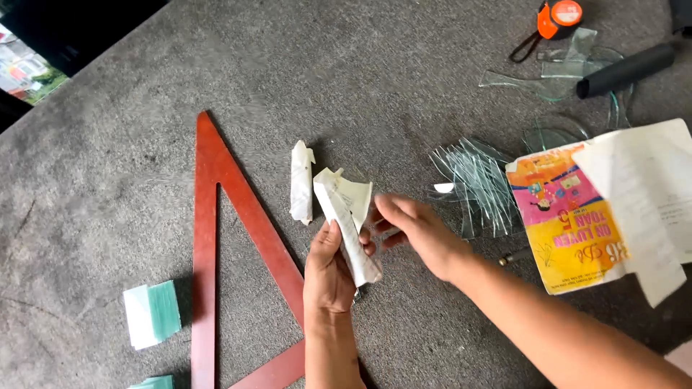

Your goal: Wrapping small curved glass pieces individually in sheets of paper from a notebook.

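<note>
A grey felt-covered table [108,180] spreads under everything I see. On it, to my left, lies a big red wooden triangle frame [216,216], its long sides meeting at a point near the middle of the table. To my right sits a colourful yellow and pink booklet [569,216] with white paper sheets [641,194] lying over its far edge. Just beside the booklet is a heap of thin clear glass strips [476,180], and beyond it some curved glass offcuts [555,79] under a black tube [623,70], with an orange and black tape measure [559,18] near the far edge.

My left hand [328,270] is closed around a long bundle wrapped in white paper [346,216], holding it upright and slightly tilted above the table. My right hand [414,227] reaches across, its fingers [386,209] at the loose paper flap on the bundle's side; I cannot tell whether they pinch it. A second, smaller white paper roll [301,180] lies on the table just beyond. Small stacks of green-edged glass pieces [151,313] rest at the near left.
</note>
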